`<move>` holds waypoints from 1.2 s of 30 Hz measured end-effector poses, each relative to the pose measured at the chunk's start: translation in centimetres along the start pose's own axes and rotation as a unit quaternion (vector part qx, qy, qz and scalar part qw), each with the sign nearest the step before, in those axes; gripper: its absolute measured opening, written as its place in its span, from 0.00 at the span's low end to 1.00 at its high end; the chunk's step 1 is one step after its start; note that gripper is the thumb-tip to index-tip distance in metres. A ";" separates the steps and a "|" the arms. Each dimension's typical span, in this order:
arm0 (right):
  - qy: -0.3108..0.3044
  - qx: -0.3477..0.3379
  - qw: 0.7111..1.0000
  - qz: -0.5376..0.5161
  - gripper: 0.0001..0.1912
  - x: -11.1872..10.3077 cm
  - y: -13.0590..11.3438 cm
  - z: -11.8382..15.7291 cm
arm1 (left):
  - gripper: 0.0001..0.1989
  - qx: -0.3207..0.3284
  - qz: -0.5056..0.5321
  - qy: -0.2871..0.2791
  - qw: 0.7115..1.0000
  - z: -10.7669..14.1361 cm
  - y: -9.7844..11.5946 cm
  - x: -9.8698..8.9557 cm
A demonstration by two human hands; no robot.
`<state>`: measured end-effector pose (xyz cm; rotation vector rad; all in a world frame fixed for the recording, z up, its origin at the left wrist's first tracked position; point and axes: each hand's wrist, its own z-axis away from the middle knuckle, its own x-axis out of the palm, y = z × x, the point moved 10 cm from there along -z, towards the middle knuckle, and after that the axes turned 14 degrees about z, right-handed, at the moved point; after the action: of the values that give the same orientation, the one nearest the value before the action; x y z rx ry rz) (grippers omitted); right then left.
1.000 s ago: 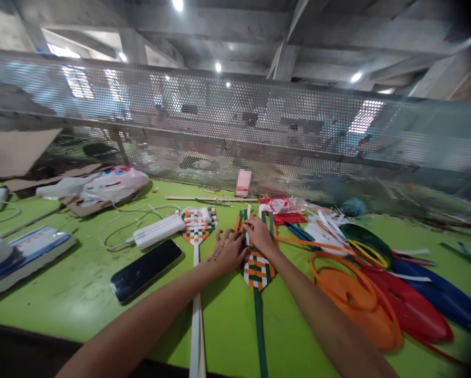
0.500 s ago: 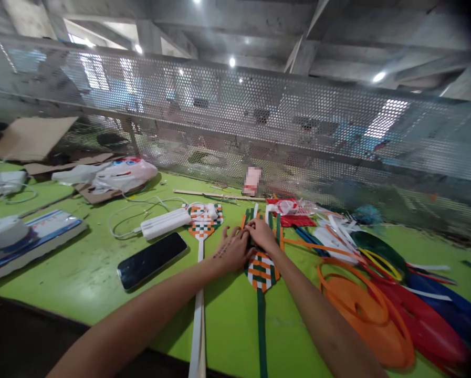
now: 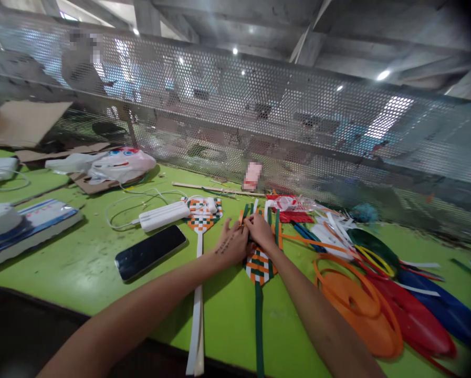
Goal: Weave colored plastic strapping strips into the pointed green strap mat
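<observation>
A piece of orange, white and dark green woven strips (image 3: 259,266) lies on the table, with a long dark green tail running toward me. My left hand (image 3: 233,242) is at its left upper side, fingers bent and closed on the strips. From the right, my right hand (image 3: 261,231) pinches strips near the top of the weave, its fingertips meeting those of my left hand. Loose strip ends stick out past my fingers; what lies right under the fingertips is hidden. Just left is a second woven piece (image 3: 200,223), similar in colours, with long white tails.
Left of the weaves are a white power bank (image 3: 164,216) with a cable and a black phone (image 3: 150,253). Coils of orange strip (image 3: 351,302), red strip (image 3: 412,315) and blue strip (image 3: 443,304) lie at right. A perforated metal screen (image 3: 219,105) stands behind.
The whole view has shifted slightly, with table items appearing a little higher. My hands stay on the same weave, and my fingers have moved only slightly.
</observation>
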<state>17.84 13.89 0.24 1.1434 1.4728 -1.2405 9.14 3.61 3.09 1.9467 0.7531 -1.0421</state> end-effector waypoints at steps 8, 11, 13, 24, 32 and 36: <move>-0.004 0.008 1.000 0.025 0.14 0.1 0.0 0.0 | 0.21 -0.001 0.001 0.004 1.000 -0.1 -0.1 0.1; -0.005 0.011 1.000 0.028 0.14 0.1 0.0 0.1 | 0.21 -0.001 0.001 0.008 1.000 0.0 -0.2 0.1; -0.006 0.016 0.999 0.029 0.14 0.0 0.0 0.2 | 0.21 -0.002 0.005 0.009 1.000 0.0 -0.3 0.1; 0.017 0.019 0.999 0.035 0.13 -0.4 -0.1 0.5 | 0.23 -0.009 0.009 0.006 1.000 0.0 -0.5 0.4; 0.016 0.017 0.999 0.040 0.13 -1.0 -0.6 1.0 | 0.24 0.001 -0.003 0.009 1.000 0.1 -0.3 0.1; 0.007 0.024 0.999 0.040 0.13 -1.1 -0.7 1.2 | 0.24 -0.003 0.005 0.001 1.000 0.1 -0.4 0.2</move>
<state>17.47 12.56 1.33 1.2328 1.4013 -1.2210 8.93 3.78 2.78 1.9448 0.7464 -1.0301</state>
